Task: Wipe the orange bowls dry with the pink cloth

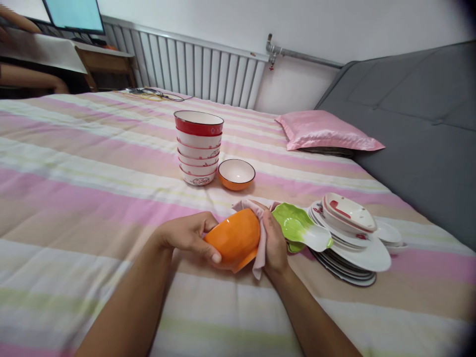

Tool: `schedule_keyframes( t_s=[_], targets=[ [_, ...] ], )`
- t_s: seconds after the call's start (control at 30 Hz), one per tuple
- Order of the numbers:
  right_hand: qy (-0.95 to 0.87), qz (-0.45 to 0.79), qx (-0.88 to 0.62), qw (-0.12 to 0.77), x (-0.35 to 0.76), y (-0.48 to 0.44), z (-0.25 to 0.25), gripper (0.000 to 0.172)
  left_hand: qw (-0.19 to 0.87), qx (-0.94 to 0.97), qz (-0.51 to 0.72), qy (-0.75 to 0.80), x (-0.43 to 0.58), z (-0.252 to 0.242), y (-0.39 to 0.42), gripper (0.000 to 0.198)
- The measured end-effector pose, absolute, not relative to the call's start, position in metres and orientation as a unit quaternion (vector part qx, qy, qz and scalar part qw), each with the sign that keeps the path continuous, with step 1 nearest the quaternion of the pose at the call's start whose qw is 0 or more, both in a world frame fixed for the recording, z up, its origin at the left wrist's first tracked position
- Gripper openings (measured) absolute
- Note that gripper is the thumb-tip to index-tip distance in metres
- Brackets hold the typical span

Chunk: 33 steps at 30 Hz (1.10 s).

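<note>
An orange bowl point(234, 239), tilted on its side with its foot toward me, is held between my two hands above the bed. My left hand point(191, 235) grips its rim, thumb outside and the other fingers partly hidden behind. My right hand point(274, 243) presses a pale pink cloth point(261, 248) against the bowl's right side. Just beyond stands a second orange bowl point(237, 173), upright with a white inside. Left of it rises a stack of white patterned bowls point(199, 157), topped by a red bowl point(199, 124).
Green leaf-shaped dishes point(293, 220) lie right of my right hand, beside a pile of plates point(357, 255) with square dishes point(349, 212) on top. A pink pillow point(323, 129) rests by the grey headboard point(416, 104). Cables point(159, 94) lie near the radiator point(186, 62); a person point(33, 79) sits far left.
</note>
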State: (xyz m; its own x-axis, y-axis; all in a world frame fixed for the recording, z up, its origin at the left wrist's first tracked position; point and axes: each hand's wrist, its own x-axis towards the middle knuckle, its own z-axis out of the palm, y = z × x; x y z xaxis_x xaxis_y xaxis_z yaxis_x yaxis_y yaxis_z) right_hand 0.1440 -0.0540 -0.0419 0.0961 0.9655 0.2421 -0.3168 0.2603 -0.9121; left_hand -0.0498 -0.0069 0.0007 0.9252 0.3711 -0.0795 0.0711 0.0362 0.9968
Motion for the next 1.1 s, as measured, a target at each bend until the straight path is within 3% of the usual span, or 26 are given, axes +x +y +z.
schedule_keyframes(
  t_s=[0.1, 0.4, 0.53, 0.83, 1.1],
  targets=[
    [-0.532, 0.423, -0.369, 0.634, 0.144, -0.061, -0.035, 0.038, 0.714, 0.671, 0.124, 0.157, -0.048, 0.001, -0.008, 0.017],
    [-0.781, 0.056, -0.377, 0.494, 0.147, -0.077, -0.017, 0.041, 0.703, 0.670, 0.157, 0.179, -0.034, -0.002, -0.010, 0.023],
    [-0.820, -0.017, -0.370, 0.437, 0.141, -0.082, -0.016, 0.041, 0.671, 0.688, 0.190, 0.199, -0.032, -0.005, -0.010, 0.022],
    [-0.784, 0.042, -0.404, 0.470, 0.141, -0.078, -0.016, 0.039, 0.676, 0.687, 0.163, 0.213, -0.033, -0.008, -0.011, 0.026],
    [-0.645, 0.261, -0.426, 0.578, 0.145, -0.069, -0.025, 0.036, 0.701, 0.672, 0.147, 0.189, -0.035, -0.003, -0.009, 0.024]
  ],
)
